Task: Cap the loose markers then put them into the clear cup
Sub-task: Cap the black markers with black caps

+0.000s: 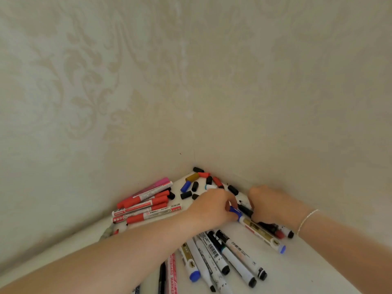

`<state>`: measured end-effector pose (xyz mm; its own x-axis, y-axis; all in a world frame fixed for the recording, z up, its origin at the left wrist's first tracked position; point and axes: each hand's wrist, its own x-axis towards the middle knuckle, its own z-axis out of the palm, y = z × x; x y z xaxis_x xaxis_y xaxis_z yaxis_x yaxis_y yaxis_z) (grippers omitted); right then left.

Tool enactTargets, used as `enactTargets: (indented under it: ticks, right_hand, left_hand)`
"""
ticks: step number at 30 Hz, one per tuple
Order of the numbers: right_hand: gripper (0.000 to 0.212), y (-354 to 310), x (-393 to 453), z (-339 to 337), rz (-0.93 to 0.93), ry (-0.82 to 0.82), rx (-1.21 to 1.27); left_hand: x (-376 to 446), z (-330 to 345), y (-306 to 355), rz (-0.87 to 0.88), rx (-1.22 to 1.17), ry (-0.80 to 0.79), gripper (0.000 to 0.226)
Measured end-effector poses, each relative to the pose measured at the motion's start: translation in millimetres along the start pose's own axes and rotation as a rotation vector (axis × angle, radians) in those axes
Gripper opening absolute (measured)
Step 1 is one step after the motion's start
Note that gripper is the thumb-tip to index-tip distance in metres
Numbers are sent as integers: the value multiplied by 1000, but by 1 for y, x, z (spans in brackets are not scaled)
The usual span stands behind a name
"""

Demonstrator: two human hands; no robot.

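Left hand: the left hand is curled, fingertips pinching a blue cap at the end of a white marker with a gold label.
Right hand: the right hand lies palm down with fingers bent over a black marker and the near end of the gold-labelled one; whether it truly grips either cannot be told. A thin bracelet sits on its wrist.
Cup: no clear cup shows anywhere in the view, so nothing can be said of what it holds.
Markers: a bundle of red markers lies at the left against the wall, with a pink one on its far side. A fan of white markers with black and blue ends lies near the person, partly under the left forearm.
Loose caps: a scatter of caps, black, red, blue and one brown, fills the far corner of the table.
Edges: the white table is wedged into a corner where two patterned walls meet; the caps touch or nearly touch both walls. Bare surface lies to the right of the fan.
Hidden: the forearms cover the middle of the table; several markers run off the bottom edge. Small items at the table's left edge are too blurred to name.
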<state>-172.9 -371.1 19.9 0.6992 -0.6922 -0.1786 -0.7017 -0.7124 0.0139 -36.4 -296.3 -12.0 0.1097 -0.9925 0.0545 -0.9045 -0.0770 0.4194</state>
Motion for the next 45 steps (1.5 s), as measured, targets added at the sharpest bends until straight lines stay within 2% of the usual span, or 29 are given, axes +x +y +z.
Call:
enactTargets:
  ticks: [3,6,8,10,14,16,20,24,26,28,31,34,40,45]
  right_hand:
    - [7,-4,-2,0,-2,33,-46]
    - [7,-3,1,2,20,3,-41]
    - [18,-1,4,-2,63,0,50]
    - [26,2,8,-8,104,36,241]
    - [20,5,18,-22,105,-43,1003]
    - [18,7,19,-28,106,-100,1160]
    - [14,13,22,-26,52,-207,1323]
    - [10,19,30,-18,23,-228,1374]
    - [10,21,34,-16,12,-234,1389]
    - [10,22,36,-16,8,-234,1369]
    - [10,19,37,-15,14,-190,1217]
    - [7,15,39,-11,13,-128,1077]
    - [5,12,46,-6,10,-97,1005]
    - [4,11,50,-3,4,-70,992]
  left_hand:
    - [3,-7,-5,-20,-81,-25,27]
    - [10,-23,-22,-74,-93,58,19]
    - [15,-34,-37,-141,-85,124,17]
    - [23,-39,-49,-183,-55,139,23]
    - [38,-37,-56,-120,37,72,37]
    - [46,-33,-55,-58,52,44,38]
    - [61,-27,-55,-24,194,-47,36]
    - [72,-30,-61,-19,255,-94,35]
    - [74,-33,-62,-16,213,-91,34]
    - [74,-37,-63,-24,134,-28,36]
    - [75,-46,-73,-121,71,157,38]
    - [73,-58,-86,-185,100,176,40]
    - [69,-55,-83,-15,127,31,29]
    - [77,-32,-69,196,387,-12,33]
